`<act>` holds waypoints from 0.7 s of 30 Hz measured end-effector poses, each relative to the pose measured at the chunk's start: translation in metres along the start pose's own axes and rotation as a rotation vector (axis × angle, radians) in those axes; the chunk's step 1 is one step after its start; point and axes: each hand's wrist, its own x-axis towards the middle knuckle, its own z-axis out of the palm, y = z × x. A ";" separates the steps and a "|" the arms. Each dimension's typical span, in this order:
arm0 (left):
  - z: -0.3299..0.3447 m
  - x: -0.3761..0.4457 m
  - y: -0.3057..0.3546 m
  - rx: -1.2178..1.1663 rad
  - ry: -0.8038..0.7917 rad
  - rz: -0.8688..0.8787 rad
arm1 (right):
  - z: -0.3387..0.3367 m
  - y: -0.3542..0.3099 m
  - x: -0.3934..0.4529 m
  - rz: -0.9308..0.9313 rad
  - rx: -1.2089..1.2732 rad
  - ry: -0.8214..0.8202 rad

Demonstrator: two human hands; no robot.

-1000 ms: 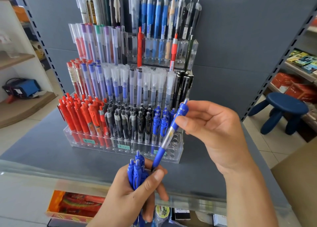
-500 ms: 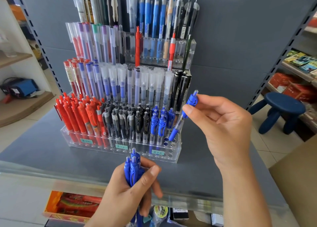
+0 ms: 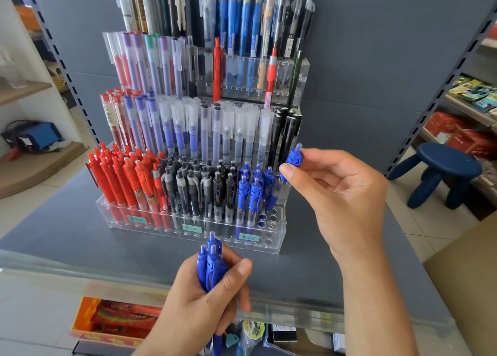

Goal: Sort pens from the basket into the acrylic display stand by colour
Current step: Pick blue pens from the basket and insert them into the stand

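My right hand (image 3: 341, 191) has carried one blue pen (image 3: 291, 161) to the stand's (image 3: 279, 237) blue end, pinched by its top; my left hand (image 3: 204, 296) grips the remaining bundle (image 3: 211, 261).

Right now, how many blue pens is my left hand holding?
3 tops show, bunched in the left hand: one tallest blue pen in the middle, one left, one just below. More may be hidden in the fist.

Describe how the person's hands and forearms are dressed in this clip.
Both the left hand and the right hand are bare: no gloves, rings, watch or bracelets. No sleeve shows on either forearm as far as the frame reaches. Fingernails are short and unpainted.
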 end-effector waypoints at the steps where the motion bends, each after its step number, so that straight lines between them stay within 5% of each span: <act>1: 0.000 0.000 0.000 0.000 -0.001 0.001 | 0.000 0.000 0.000 0.004 0.003 -0.002; 21: 0.003 0.001 -0.001 0.016 -0.004 -0.004 | 0.002 0.006 -0.002 0.147 -0.116 -0.098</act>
